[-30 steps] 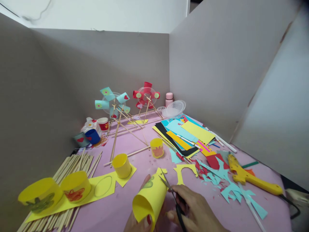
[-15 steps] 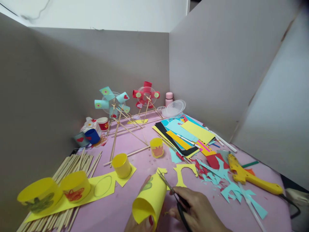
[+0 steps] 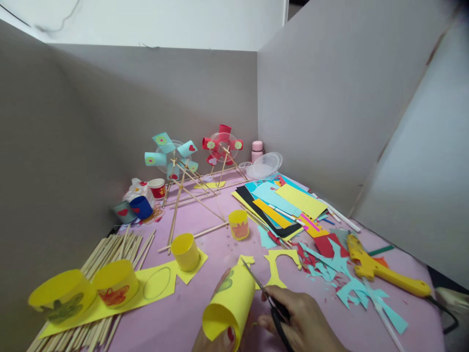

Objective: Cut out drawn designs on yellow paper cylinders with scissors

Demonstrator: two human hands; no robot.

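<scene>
Four standing yellow rings (image 3: 185,253) and apparently two hands (image 3: 308,318).

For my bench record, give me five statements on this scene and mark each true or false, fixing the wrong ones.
1. The right hand holds black-handled scissors. True.
2. The left hand holds a red paper tube. False: the left hand holds rolled yellow paper.
3. The yellow hot-glue gun lies to the right of the scissors. True.
4. The red paper wheel stands left of the light blue paper wheel. False: the red paper wheel stands to its right.
5. The pink bottle stands upright. True.
</scene>
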